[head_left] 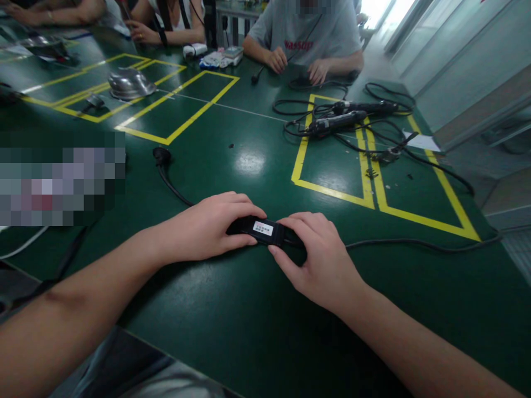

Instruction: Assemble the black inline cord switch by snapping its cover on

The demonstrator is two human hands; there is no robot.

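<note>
A small black device [262, 229] with a white label lies on the green table [249, 309] in front of me. My left hand [207, 228] is closed around its left end. My right hand [317, 257] grips its right end with thumb and fingers. A black cable [415, 242] runs from the device to the right along the table. Another black cable with a plug [162, 157] curves in from the left and goes under my left hand.
Yellow tape boxes [365, 193] mark the table. Two black handheld tools [340, 121] with tangled cords lie in the right box. A metal iron-like object [129, 84] sits far left. People sit across the table, hands [298, 65] resting on it.
</note>
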